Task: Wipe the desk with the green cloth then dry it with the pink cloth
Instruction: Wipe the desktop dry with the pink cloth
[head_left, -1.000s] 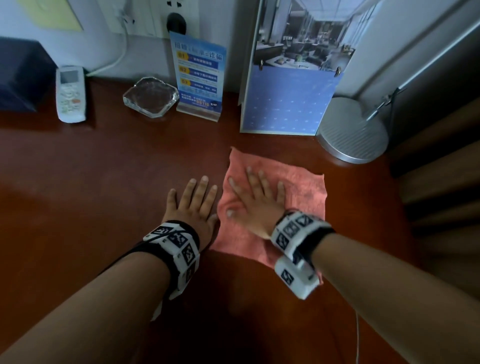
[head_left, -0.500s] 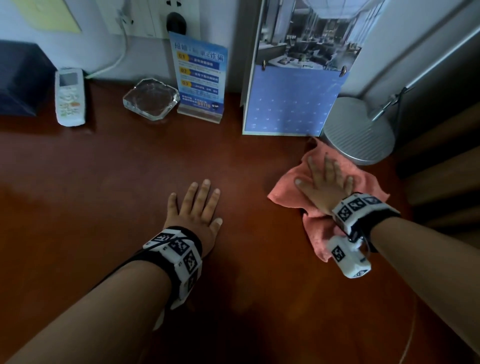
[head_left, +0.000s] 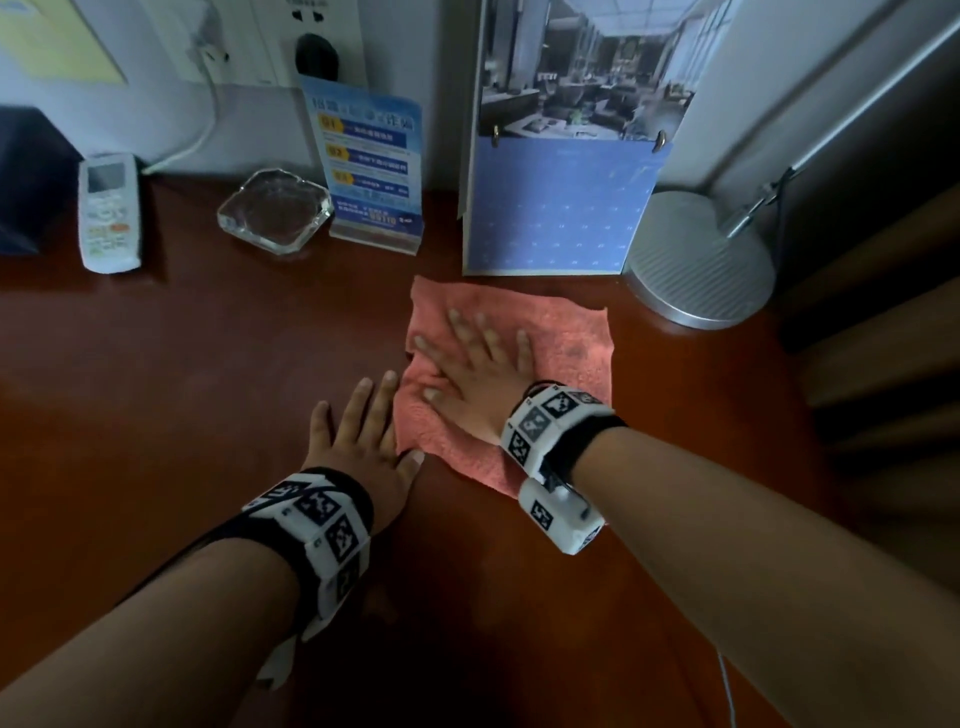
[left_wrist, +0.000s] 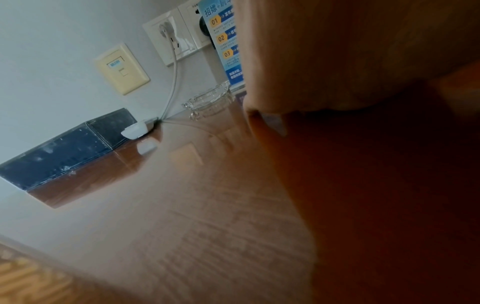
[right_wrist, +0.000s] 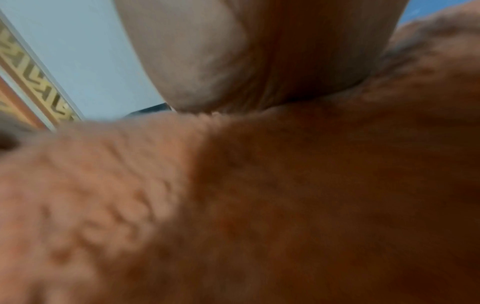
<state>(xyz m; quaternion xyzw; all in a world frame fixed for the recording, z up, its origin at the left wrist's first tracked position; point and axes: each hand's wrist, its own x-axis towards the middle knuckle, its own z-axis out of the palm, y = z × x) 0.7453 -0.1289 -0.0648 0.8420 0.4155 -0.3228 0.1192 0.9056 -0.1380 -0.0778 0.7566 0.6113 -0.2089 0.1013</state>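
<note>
The pink cloth (head_left: 561, 332) lies spread on the red-brown desk (head_left: 208, 395), just in front of the calendar. My right hand (head_left: 472, 364) presses flat on it with fingers spread and straight. My left hand (head_left: 363, 431) rests flat on the bare desk right beside the cloth's left edge, its fingertips touching or nearly touching the cloth. The right wrist view is filled by the blurred pink cloth (right_wrist: 233, 205) under my palm (right_wrist: 259, 51). The left wrist view shows my palm (left_wrist: 337, 51) on the desk (left_wrist: 207, 205). No green cloth is in view.
Along the back wall stand a white remote (head_left: 109, 213), a glass ashtray (head_left: 275, 210), a blue sign holder (head_left: 371, 166), a blue desk calendar (head_left: 556, 208) and a round silver lamp base (head_left: 701, 260). A dark box (head_left: 26, 182) sits far left. The desk's right edge drops off beyond the lamp.
My right hand has slid the pink cloth back left from beside the lamp base to in front of the calendar, and the cloth is spread flatter. My left hand has stayed in place.
</note>
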